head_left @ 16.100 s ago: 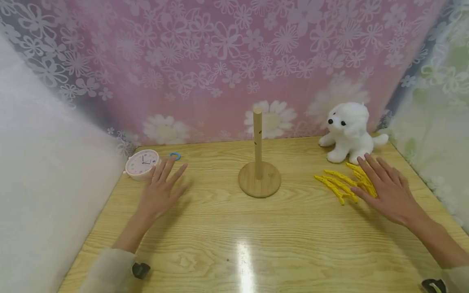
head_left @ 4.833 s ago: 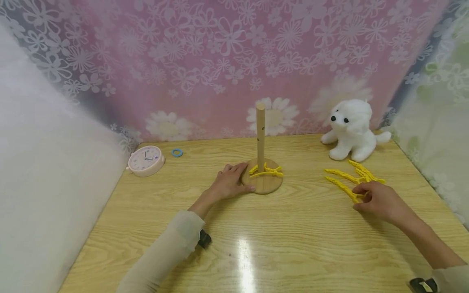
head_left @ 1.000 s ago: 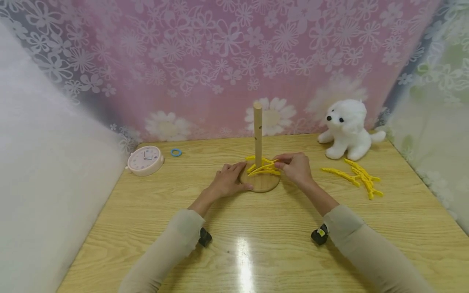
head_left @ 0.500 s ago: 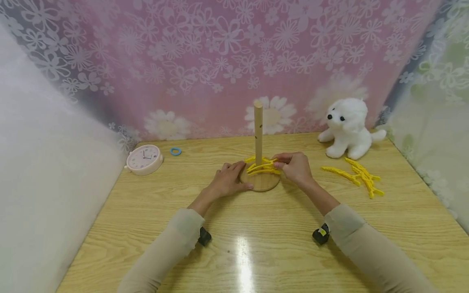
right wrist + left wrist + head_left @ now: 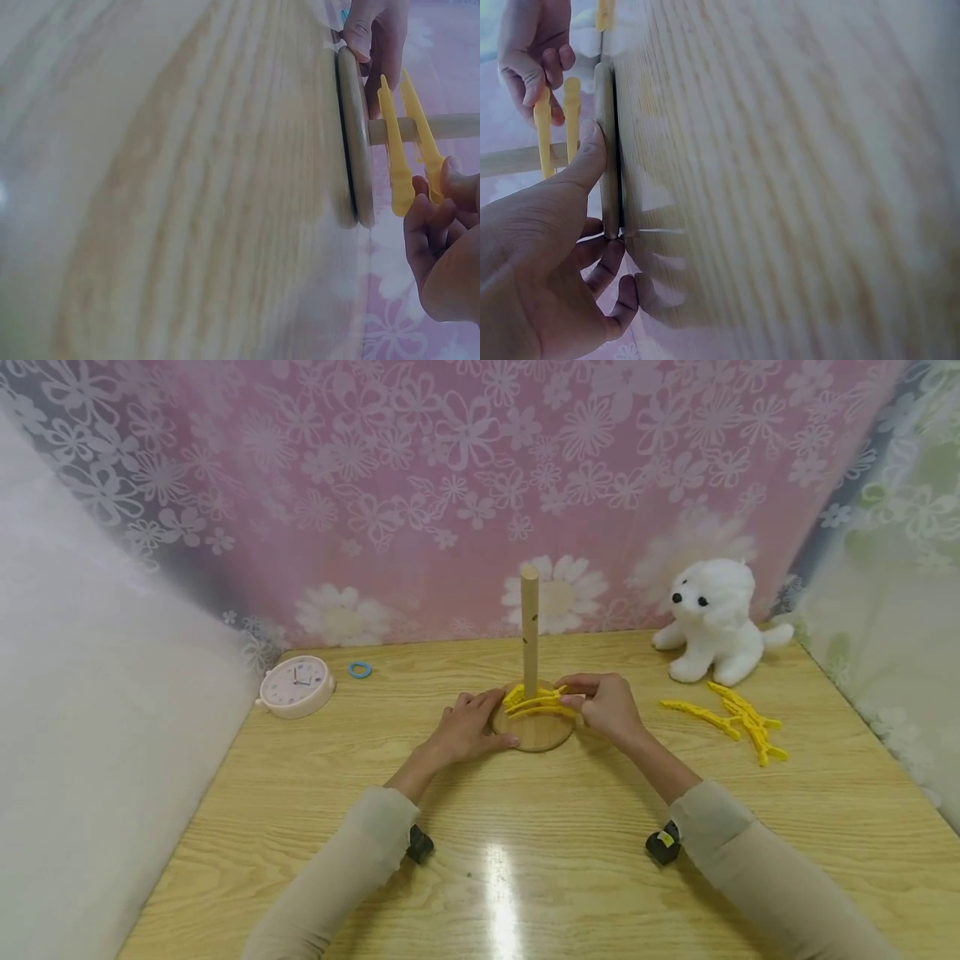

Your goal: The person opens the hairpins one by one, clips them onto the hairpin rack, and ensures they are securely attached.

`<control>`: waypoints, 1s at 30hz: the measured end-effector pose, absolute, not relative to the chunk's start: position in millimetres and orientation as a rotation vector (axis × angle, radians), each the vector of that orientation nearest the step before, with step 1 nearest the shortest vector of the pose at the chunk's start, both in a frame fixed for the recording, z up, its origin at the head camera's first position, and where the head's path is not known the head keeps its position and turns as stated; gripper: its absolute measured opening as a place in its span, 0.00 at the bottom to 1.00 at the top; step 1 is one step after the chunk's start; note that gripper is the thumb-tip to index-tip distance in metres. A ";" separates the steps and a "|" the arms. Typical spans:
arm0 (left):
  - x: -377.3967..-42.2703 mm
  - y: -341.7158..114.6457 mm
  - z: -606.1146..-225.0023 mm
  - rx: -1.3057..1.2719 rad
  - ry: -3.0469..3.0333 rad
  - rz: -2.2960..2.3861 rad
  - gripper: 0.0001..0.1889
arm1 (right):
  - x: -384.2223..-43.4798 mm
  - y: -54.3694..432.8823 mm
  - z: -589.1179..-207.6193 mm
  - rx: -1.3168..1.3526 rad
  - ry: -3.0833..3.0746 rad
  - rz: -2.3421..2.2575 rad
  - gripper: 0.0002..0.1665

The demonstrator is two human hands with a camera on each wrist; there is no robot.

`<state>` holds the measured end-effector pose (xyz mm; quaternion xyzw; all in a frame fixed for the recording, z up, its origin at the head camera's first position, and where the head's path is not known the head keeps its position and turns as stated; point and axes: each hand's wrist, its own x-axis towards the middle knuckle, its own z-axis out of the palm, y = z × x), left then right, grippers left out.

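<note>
A wooden stand with an upright post (image 5: 529, 631) rises from a round base (image 5: 536, 739) at mid-table in the head view. My left hand (image 5: 468, 731) grips the base's left rim, thumb on top. From the right, my right hand (image 5: 609, 706) pinches the tail of a yellow alligator hair clip (image 5: 426, 142), whose long arms lie around the post's foot. Another yellow hair clip (image 5: 397, 161) sits on the post just below it, nearer the base. In the left wrist view both clips cross the post side by side.
More yellow clips (image 5: 697, 716) lie overlapping on the table (image 5: 450, 877) at the right. Behind them sits a white plush dog (image 5: 712, 622). A pink clock (image 5: 296, 687) and a blue ring (image 5: 360, 670) are at the back left. A floral curtain (image 5: 420, 510) hangs behind.
Since the earlier frames, clips have come from the right-hand pile to the post. Over the last second the held clip's far arm has drawn in towards the post; my left hand stays put.
</note>
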<state>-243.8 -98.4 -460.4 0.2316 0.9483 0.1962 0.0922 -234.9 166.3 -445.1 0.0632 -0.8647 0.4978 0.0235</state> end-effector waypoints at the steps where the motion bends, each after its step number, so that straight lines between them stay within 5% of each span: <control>1: -244.0 -98.4 -460.3 0.689 2.815 0.588 0.50 | -234.7 166.6 -445.5 0.204 -2.670 1.550 0.14; 30: -241.9 -98.4 -457.1 0.694 2.812 0.609 0.49 | -226.9 191.3 -447.4 0.291 -2.626 1.829 0.28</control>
